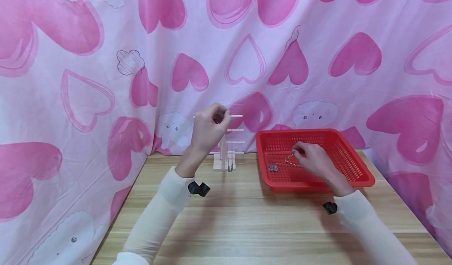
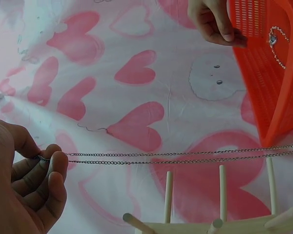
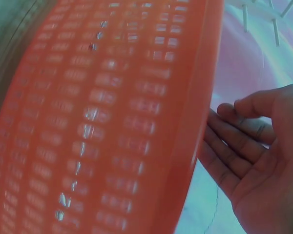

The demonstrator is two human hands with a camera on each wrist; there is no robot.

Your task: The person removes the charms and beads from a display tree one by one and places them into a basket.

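My left hand (image 1: 210,127) is raised in front of the wooden stand (image 1: 223,155), pinching the top of a thin chain necklace (image 2: 161,155) between thumb and fingertips. Two strands hang down from it past the pegs, with a small dark pendant (image 1: 230,167) at the bottom. Over the red basket (image 1: 318,187) is my right hand (image 1: 314,159), its fingers loosely bent and nothing showing between them in the right wrist view. Below its fingertips, a beaded necklace (image 1: 272,167) with a clustered pendant lies in the basket.
The basket and stand are on a wood-grain table (image 1: 240,225), near its back edge. A pink heart-print cloth (image 1: 247,14) hangs behind and along both sides. The stand's light pegs (image 2: 222,190) stick out on two sides.
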